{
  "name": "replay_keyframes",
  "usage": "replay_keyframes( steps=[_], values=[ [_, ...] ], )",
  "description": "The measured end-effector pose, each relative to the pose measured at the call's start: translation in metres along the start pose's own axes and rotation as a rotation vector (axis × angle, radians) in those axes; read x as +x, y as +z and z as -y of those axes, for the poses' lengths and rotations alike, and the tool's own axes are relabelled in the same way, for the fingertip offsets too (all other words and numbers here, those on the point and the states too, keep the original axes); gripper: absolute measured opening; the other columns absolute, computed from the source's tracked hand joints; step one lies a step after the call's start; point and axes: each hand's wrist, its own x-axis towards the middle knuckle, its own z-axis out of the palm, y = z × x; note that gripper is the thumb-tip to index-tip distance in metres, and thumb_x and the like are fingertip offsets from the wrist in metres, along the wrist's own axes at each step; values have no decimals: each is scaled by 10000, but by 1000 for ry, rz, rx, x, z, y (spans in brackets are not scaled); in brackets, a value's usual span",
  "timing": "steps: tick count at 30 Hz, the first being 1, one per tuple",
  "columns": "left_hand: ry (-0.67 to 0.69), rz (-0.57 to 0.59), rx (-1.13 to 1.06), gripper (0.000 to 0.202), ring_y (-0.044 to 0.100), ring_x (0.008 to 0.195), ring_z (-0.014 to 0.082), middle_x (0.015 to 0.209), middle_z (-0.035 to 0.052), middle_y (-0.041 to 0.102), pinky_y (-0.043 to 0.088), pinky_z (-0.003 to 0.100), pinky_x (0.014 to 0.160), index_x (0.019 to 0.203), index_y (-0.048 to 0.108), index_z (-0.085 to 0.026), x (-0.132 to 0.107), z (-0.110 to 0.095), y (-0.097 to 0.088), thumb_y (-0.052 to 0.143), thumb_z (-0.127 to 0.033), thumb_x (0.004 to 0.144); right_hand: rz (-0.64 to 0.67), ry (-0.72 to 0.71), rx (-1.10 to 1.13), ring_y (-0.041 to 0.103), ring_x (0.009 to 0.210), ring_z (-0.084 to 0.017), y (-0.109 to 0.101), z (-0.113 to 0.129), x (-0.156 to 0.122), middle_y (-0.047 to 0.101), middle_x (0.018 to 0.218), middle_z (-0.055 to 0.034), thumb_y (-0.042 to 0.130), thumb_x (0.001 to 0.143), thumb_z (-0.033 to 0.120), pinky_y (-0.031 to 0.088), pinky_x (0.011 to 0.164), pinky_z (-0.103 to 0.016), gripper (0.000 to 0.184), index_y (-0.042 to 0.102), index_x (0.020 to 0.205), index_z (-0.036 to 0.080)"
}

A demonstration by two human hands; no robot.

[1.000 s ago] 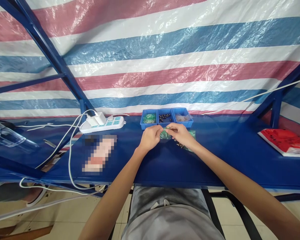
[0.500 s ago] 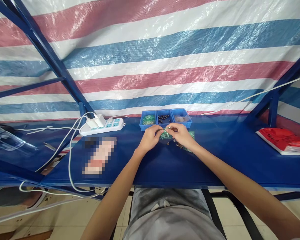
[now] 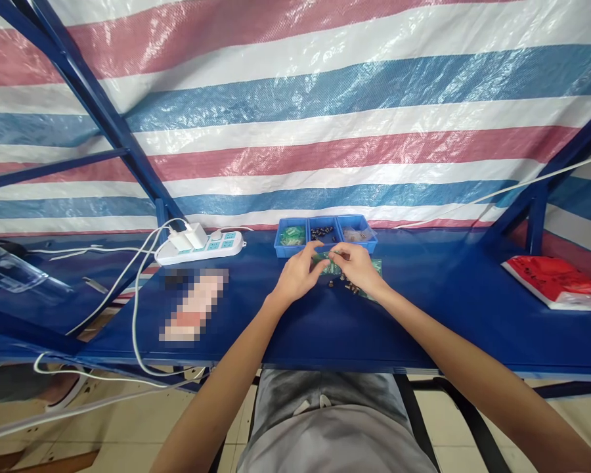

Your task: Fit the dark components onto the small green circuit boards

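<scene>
Over the table, in front of the blue bins, my right hand (image 3: 357,267) pinches a small green plastic bag (image 3: 329,268) between thumb and fingertips. My left hand (image 3: 298,270) is at the bag's left side, thumb and index finger apart. Whether the left fingers still touch the bag is hard to see. Beneath and beside my right hand lie several small brass-coloured metal pieces (image 3: 352,288), too small to name. A second green bag (image 3: 377,265) shows partly from behind that hand.
Three joined blue bins (image 3: 284,250) hold green bags, dark small parts and clear bags. A white power strip (image 3: 226,246) with chargers and cables lies left, beside a pixelated patch. A red-and-white package (image 3: 556,279) sits right. Blue frame posts flank the table.
My left thumb and index finger have parted from their pinch at the bag's top edge. My right hand stays in nearly the same place with the bag.
</scene>
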Motion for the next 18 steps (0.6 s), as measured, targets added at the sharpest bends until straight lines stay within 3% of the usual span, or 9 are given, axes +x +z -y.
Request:
replay_keyframes(
  steps=[2,4,10,14,18],
  values=[
    [23,33,29,614,643,898,205,1201,74,609,529,325,786,1403,425,-264,-2,-1,2,667,-496,888,-50,18,22,539,614,-182,-1,-3,1,607,667,-6,595,851,386,408,602,-313,193,667,850,207],
    [56,64,69,675,638,951,218,1304,85,541,547,337,789,1413,424,-291,-3,-2,5,734,-462,837,-89,39,65,525,591,-179,-2,-5,2,580,640,6,618,834,393,411,583,-310,202,662,907,209],
    [65,14,176,402,613,908,169,1299,82,473,548,289,722,1339,541,-298,-2,2,6,547,-230,943,-67,75,187,563,610,-179,-3,-6,2,592,684,-1,618,829,363,468,566,-300,176,648,921,217],
    [52,-67,195,331,625,953,172,1262,85,524,546,296,802,1293,596,-260,-1,7,5,443,-235,1001,23,124,169,672,730,-207,-2,-2,1,683,810,-43,507,875,288,504,586,-293,184,662,925,203],
    [-5,-104,184,291,642,1036,203,1160,75,629,526,311,894,1233,619,-230,1,7,3,414,-259,1028,83,4,6,690,860,-215,0,2,-1,722,938,-58,448,865,175,510,677,-304,280,665,1040,208]
  ],
)
